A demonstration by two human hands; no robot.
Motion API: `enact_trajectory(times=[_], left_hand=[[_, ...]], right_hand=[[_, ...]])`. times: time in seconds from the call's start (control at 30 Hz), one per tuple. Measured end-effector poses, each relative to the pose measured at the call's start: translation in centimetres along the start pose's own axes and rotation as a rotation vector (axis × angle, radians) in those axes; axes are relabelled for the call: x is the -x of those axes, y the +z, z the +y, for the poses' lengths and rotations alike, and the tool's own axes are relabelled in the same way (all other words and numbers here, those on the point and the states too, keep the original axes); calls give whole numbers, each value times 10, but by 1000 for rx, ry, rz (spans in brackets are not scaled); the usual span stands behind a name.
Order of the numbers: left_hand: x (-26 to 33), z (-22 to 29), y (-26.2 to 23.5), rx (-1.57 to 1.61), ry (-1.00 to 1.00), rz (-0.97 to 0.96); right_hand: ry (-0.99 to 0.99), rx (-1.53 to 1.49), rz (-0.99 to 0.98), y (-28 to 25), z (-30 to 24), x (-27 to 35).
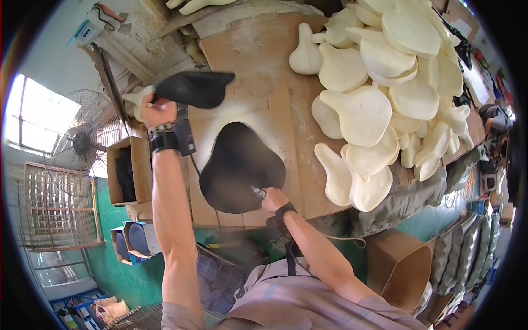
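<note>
Step in hand, judged: spraying. Left hand [155, 111] fingers clamped round black saddle-shaped foam pad [193, 88], held up above black overspray patch on tan board [240, 165]. Right hand [273, 199] at patch's lower edge, fingers curled on small metal spray tool [258, 191]. Next calls for steady aim at pad. Cream foam pads [379, 71] piled right of patch; open brown carton [129, 170] left of it, plain brown carton [399, 264] below-right.

Just one view here, a head-worn fisheye looking steeply down from above the person's shoulders, so both forearms come in from the near bottom edge. It faces the workbench [308, 165] ahead, pretty close up. Wide lens bends everything at the rim: a standing fan [82, 144] curls in on the far left, cardboard boxes [399, 264] and floor on the near right.
</note>
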State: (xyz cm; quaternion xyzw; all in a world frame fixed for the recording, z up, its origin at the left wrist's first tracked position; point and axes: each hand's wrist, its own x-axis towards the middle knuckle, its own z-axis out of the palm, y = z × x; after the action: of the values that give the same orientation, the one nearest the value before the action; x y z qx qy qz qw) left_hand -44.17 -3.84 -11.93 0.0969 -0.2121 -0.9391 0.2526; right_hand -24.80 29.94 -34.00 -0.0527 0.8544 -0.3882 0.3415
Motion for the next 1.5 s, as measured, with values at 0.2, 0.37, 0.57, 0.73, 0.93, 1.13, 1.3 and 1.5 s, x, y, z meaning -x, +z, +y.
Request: enact_trajectory(times=[0.2, 0.37, 0.57, 0.73, 0.93, 1.13, 1.3, 1.5], left_hand=[[59, 102, -9, 44, 138, -121], [186, 122, -51, -117, 522, 106], [361, 115, -128, 26, 436, 243], [494, 115, -200, 181, 477, 362], [646, 119, -288, 361, 562, 619], [759, 120, -348, 581, 712, 921], [843, 121, -380, 727, 1055, 1152], [941, 113, -435, 965, 1331, 1216]], right_hand=[[-29, 48, 9, 4, -4, 2], [-99, 69, -15, 1, -3, -1], [-274, 151, 57, 7, 19, -3], [-372, 116, 47, 13, 19, 17], [-607, 202, -129, 28, -24, 119], [-551, 585, -539, 62, -22, 197], [-500, 880, -697, 121, -17, 217], [-464, 1183, -840, 191, -33, 221]])
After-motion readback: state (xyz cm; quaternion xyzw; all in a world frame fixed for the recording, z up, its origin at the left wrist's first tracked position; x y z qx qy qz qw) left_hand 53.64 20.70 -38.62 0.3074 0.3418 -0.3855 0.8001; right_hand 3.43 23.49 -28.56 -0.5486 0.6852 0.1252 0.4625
